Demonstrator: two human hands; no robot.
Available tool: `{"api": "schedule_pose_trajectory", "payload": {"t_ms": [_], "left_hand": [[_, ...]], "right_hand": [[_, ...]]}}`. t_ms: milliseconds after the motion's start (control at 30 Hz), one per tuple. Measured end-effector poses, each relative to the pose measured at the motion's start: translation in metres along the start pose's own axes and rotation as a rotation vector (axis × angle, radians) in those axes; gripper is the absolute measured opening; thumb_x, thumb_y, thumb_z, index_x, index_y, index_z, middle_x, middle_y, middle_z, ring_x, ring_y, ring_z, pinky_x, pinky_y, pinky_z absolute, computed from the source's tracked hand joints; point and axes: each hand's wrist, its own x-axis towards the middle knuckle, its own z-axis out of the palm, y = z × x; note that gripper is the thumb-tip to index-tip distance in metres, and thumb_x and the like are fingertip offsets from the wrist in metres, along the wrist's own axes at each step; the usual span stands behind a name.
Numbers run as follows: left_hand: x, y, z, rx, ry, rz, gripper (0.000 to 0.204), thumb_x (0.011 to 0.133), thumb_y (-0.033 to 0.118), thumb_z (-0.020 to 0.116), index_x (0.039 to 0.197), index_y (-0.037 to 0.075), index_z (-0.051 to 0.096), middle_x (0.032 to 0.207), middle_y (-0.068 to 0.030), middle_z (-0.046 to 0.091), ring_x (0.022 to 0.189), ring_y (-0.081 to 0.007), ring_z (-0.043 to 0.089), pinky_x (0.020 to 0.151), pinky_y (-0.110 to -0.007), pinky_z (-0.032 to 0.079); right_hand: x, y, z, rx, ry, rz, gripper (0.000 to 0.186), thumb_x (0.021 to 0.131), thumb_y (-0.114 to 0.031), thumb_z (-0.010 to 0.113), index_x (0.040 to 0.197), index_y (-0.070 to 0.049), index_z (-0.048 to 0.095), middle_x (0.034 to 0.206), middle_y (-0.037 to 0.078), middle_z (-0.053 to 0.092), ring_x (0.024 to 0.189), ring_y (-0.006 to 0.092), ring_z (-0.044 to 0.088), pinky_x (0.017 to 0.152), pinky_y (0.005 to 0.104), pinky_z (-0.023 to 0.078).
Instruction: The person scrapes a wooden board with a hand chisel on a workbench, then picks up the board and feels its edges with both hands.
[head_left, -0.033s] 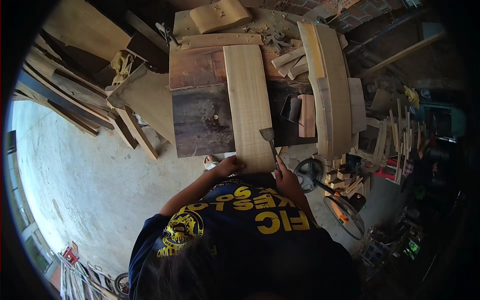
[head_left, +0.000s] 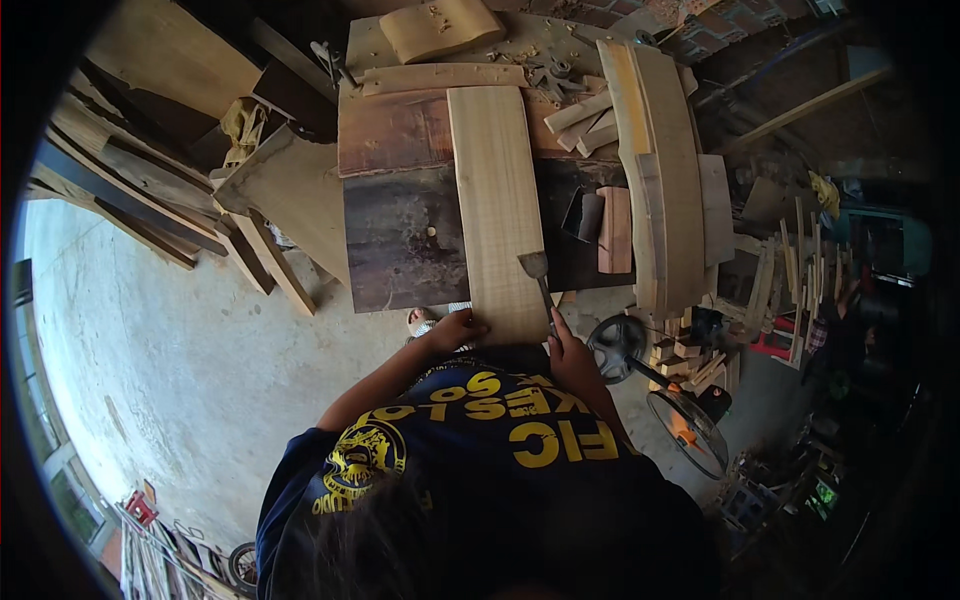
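My left hand (head_left: 456,331): fingers curled at the near left edge of a long, pale, straight-grained wooden plank (head_left: 497,190); grip unclear. My right hand (head_left: 570,357): fingers wrapped round a grey, flat-bladed metal scraper (head_left: 536,267), blade over the plank's right side. Beneath: dark, stained workbench top (head_left: 400,245).

Pale concrete floor (head_left: 250,370) spreads at nine o'clock, washed in cool light; windows (head_left: 76,505) stand at eight; a dark-topped workbench (head_left: 400,240) fills twelve; brick wall (head_left: 740,20) shows between one and two; toward three the room lies in shadow.
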Motion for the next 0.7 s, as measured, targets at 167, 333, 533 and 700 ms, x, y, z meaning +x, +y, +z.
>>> {"api": "schedule_pose_trajectory", "payload": {"t_ms": [167, 333, 533, 700], "left_hand": [[-0.003, 0.0, -0.001, 0.282, 0.102, -0.042, 0.044, 0.087, 0.034, 0.062, 0.105, -0.006, 0.056, 0.095, -0.0177, 0.064, 0.088, -0.0221, 0.061, 0.076, -0.035, 0.047], [-0.002, -0.02, -0.012, 0.441, 0.154, 0.055, 0.041, 0.087, 0.034, 0.062, 0.096, -0.005, 0.055, 0.088, -0.0186, 0.062, 0.081, -0.0235, 0.061, 0.073, -0.037, 0.047], [-0.008, 0.009, -0.03, 0.226, 0.14, -0.022, 0.033, 0.091, 0.027, 0.059, 0.101, -0.004, 0.057, 0.086, -0.0108, 0.063, 0.076, -0.016, 0.062, 0.07, -0.03, 0.05], [-0.005, 0.02, -0.049, 0.198, 0.344, 0.076, 0.026, 0.092, 0.025, 0.057, 0.101, 0.0, 0.057, 0.083, -0.007, 0.063, 0.073, -0.0137, 0.061, 0.064, -0.028, 0.051]], "right_hand": [[0.021, -0.019, 0.004, -0.001, 0.041, -0.003, 0.051, 0.094, -0.017, 0.045, 0.143, -0.013, 0.032, 0.091, 0.025, 0.063, 0.083, 0.0391, 0.063, 0.071, 0.0436, 0.049], [0.071, -0.03, 0.014, 0.081, 0.27, -0.214, 0.048, 0.093, -0.018, 0.044, 0.141, -0.012, 0.037, 0.1, 0.024, 0.064, 0.091, 0.0382, 0.063, 0.076, 0.0431, 0.051], [0.136, -0.069, -0.013, 0.05, 0.258, -0.056, 0.049, 0.09, -0.016, 0.046, 0.139, -0.016, 0.039, 0.098, 0.024, 0.065, 0.09, 0.0406, 0.062, 0.079, 0.0457, 0.051], [0.124, -0.078, -0.023, 0.113, 0.118, 0.001, 0.05, 0.09, -0.017, 0.048, 0.14, -0.016, 0.039, 0.099, 0.024, 0.064, 0.091, 0.0407, 0.062, 0.079, 0.0463, 0.051]]}}
